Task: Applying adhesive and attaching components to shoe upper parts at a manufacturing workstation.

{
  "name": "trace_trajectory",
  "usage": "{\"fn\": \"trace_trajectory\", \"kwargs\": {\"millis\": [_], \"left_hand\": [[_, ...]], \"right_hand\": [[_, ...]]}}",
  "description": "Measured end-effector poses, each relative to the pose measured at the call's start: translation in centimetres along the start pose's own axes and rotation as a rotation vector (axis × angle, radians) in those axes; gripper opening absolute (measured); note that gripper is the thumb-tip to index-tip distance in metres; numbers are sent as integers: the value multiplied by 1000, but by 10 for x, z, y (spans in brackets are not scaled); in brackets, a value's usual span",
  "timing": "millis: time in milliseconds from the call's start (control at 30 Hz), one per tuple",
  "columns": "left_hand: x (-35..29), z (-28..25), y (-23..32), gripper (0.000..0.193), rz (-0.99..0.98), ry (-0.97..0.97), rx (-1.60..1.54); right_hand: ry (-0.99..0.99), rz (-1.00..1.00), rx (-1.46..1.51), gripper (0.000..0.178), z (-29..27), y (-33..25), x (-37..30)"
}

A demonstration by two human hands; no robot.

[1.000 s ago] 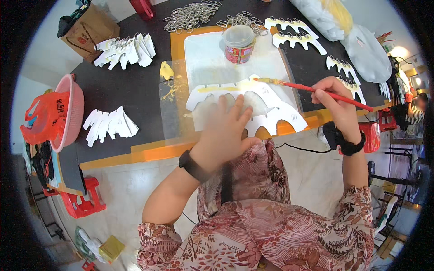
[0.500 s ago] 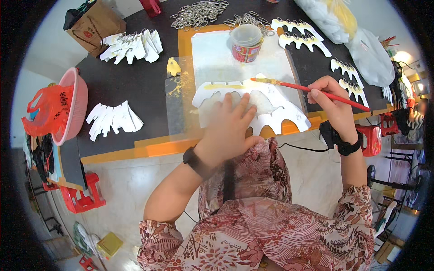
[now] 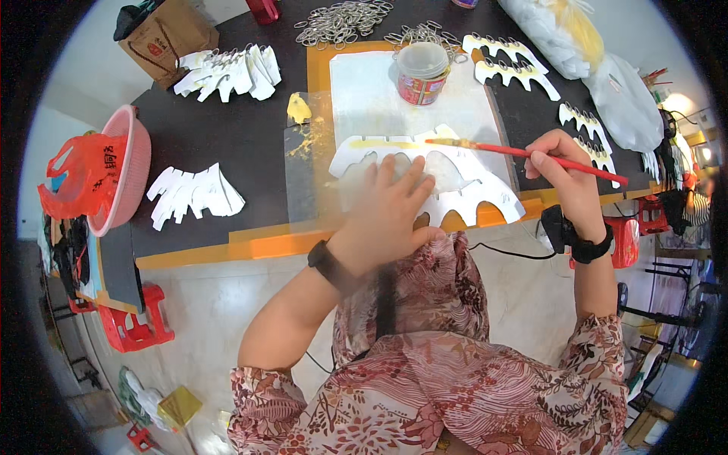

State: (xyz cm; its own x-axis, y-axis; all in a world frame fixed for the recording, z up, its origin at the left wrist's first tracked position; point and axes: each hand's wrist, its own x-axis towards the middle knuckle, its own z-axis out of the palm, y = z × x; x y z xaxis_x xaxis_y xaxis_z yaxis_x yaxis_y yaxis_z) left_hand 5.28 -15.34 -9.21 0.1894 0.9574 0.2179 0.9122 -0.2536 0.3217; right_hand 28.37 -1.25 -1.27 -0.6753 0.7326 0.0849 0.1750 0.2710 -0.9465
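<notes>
My left hand lies with fingers spread on scalloped white cut-out pieces near the table's front edge. Along the upper edge of the far piece runs a yellow smear. My right hand grips a long brush by its red handle. The brush's coated tip touches that smeared edge, to the right of my left fingers. Behind the pieces stands a clear plastic tub with a printed red band. These lie on a white sheet; my left palm hides part of the pieces.
Stacks of white cut-outs lie at left, others with metal rings at right. Loose metal rings are heaped at the back. A pink basket stands far left, a paper bag behind, plastic bags at right.
The yellow smear along the cut-out's edge reaches further right, up to the brush tip. My left hand stays in place on the pieces. The whole view has shifted slightly.
</notes>
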Motion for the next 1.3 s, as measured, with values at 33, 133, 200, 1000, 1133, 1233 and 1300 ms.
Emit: {"fn": "trace_trajectory", "kwargs": {"millis": [33, 133, 200, 1000, 1133, 1233, 1300], "left_hand": [[0, 0, 0, 68, 4, -9, 0], [0, -4, 2, 69, 0, -33, -4], [-1, -2, 2, 70, 2, -24, -5], [-2, -2, 2, 73, 12, -75, 40], [-1, -2, 3, 73, 8, -86, 50], [-1, 1, 2, 73, 20, -77, 50], [-1, -2, 2, 73, 19, -78, 48]], "right_hand": [[22, 13, -9, 5, 1, 0, 1], [30, 24, -1, 4, 2, -2, -1], [17, 22, 15, 4, 1, -2, -1], [5, 14, -10, 9, 10, 3, 14], [-28, 60, 11, 9, 14, -1, 12], [-10, 66, 5, 9, 7, 0, 13], [6, 36, 29, 9, 7, 3, 15]]}}
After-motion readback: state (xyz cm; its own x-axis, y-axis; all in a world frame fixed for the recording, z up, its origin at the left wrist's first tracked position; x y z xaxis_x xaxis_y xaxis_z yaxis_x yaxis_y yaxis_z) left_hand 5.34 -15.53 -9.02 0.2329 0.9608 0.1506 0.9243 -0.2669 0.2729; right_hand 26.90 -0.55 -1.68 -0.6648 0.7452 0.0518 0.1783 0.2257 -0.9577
